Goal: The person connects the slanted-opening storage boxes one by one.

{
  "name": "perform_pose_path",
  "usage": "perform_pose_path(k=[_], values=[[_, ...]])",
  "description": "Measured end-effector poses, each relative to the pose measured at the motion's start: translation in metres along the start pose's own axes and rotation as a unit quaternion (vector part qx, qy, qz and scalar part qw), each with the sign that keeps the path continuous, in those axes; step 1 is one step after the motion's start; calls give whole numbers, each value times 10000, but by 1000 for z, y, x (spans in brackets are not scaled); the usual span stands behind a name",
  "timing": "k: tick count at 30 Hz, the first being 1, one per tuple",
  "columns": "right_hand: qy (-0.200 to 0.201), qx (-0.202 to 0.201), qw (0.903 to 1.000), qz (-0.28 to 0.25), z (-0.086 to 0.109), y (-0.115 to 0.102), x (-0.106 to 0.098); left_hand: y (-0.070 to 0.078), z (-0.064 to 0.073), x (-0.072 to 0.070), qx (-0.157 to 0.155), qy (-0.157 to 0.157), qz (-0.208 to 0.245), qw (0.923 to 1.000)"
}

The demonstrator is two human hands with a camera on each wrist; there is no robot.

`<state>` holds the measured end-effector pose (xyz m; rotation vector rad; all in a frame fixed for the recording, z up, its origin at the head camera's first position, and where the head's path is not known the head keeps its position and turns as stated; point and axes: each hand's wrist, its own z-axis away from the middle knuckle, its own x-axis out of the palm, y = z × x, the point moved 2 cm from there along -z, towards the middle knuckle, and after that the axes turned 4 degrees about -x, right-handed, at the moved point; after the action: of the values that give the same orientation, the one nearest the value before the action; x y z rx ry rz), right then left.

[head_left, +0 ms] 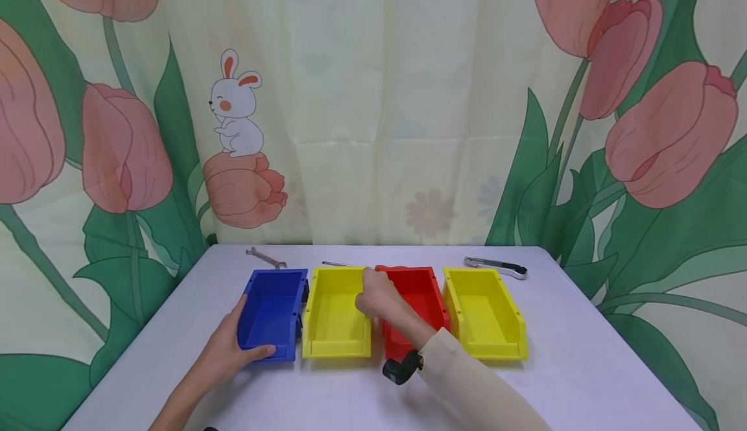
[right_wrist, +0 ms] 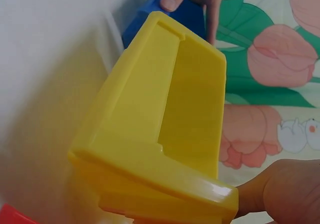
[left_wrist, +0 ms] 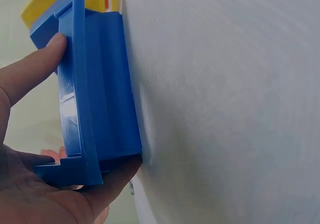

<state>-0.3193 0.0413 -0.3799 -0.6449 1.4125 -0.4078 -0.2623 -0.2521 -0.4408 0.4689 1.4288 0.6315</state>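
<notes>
My left hand [head_left: 224,353] grips the blue bin [head_left: 270,311] at its left side, with the thumb over the front lip. In the left wrist view the fingers [left_wrist: 117,186] reach along the bin's side, close to the table. My right hand [head_left: 382,298] grips the right side wall of the left yellow bin [head_left: 337,348]; its fingertips are hidden. The right wrist view shows that yellow bin [right_wrist: 135,94] from the front, the hand at its rear side. The red bin [head_left: 417,288] stands just right of it, partly covered by my forearm.
A second yellow bin [head_left: 484,301] ends the row on the right. Behind the bins lie a wrench [head_left: 266,258], a thin metal shaft [head_left: 338,264] and a silver tool with black grips [head_left: 496,266]. A printed curtain [head_left: 350,126] hangs behind the white table [head_left: 560,353].
</notes>
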Motion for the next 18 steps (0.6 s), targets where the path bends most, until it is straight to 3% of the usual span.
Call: perform_pose_path(k=[18], values=[[197,-432,9989,-68,-1,-17,-27,1,-2,3,-43,14,45,10000]])
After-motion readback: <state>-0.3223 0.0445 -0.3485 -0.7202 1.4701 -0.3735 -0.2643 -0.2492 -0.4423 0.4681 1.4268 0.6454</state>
